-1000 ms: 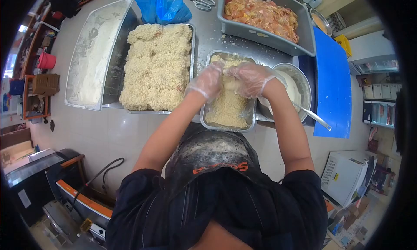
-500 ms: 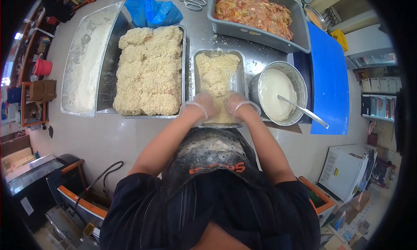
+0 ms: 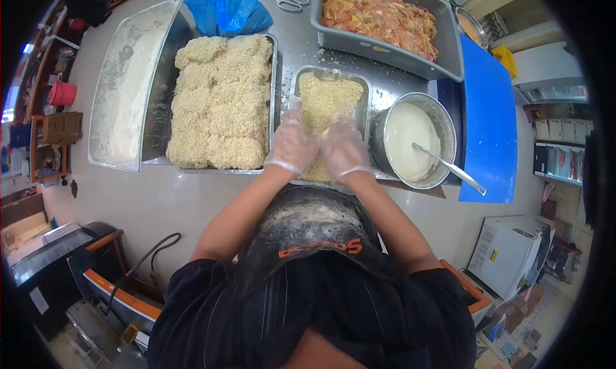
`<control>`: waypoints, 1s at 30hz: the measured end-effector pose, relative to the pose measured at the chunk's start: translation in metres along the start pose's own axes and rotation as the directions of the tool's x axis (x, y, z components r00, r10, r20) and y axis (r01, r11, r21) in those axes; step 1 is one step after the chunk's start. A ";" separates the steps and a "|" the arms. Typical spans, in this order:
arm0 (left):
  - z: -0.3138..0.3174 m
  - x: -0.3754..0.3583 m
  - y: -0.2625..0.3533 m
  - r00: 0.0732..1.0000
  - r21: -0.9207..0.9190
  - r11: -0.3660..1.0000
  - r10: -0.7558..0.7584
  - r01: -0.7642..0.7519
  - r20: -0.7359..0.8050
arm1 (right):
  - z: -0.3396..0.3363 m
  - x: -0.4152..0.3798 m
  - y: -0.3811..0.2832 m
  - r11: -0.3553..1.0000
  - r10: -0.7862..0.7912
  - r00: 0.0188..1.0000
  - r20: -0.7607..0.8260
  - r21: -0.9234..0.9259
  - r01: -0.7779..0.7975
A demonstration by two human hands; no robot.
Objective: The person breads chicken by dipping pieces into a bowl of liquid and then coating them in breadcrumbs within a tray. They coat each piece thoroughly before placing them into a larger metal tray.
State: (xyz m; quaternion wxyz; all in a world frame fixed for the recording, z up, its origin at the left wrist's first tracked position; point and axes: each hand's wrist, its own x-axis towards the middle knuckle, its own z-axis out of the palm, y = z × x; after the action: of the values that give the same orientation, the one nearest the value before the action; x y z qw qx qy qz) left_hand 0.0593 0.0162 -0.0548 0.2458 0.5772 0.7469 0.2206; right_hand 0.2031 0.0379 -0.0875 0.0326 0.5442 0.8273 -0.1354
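Both my hands wear clear plastic gloves and work over a small metal tray (image 3: 368, 100) of pale breading crumbs (image 3: 324, 93). My left hand (image 3: 294, 141) is at the tray's left side, fingers stretched away from me, thumb towards the middle. My right hand (image 3: 346, 148) lies opposite, its somewhat blurred fingers spread over the crumbs. The thumbs come close together, and whether a coated piece lies beneath the hands cannot be made out. Left of the tray stands a larger metal tray (image 3: 274, 74) stacked with crumb-coated pieces (image 3: 221, 103). A metal pot (image 3: 378, 135) of white batter (image 3: 407, 138) with a ladle (image 3: 452, 170) stands at right.
A grey tub (image 3: 385, 47) of raw marinated meat (image 3: 382, 19) is at the back right. Behind the large tray lie a blue plastic bag (image 3: 231, 13) and scissors (image 3: 290, 1). A floury metal bin (image 3: 125, 87) stands far left, a blue board (image 3: 487, 125) at right.
My hands have moved forward over the crumbs from the near end of the small tray. The crumbs at its far end look flatter and more spread. The view has shifted slightly.
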 end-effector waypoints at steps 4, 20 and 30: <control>0.021 -0.012 -0.058 0.904 -0.087 0.900 0.423 -0.428 -0.064 | 0.017 0.020 -0.011 0.984 -0.143 0.988 -0.054 -0.114 0.136; 0.039 -0.034 -0.068 0.844 0.145 0.832 0.532 -0.536 0.068 | -0.039 0.131 0.024 0.991 -0.029 0.835 0.549 -0.094 0.097; 0.032 -0.021 -0.056 0.859 0.255 0.821 0.480 -0.511 0.176 | -0.111 0.097 0.010 0.976 -0.163 0.859 0.486 -0.049 0.212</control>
State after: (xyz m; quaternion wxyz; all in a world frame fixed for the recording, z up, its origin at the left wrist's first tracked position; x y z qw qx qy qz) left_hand 0.0418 -0.0162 -0.1121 0.1301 0.7919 0.5815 0.1335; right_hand 0.1834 0.1565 -0.0022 0.2500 0.4083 0.8482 -0.2265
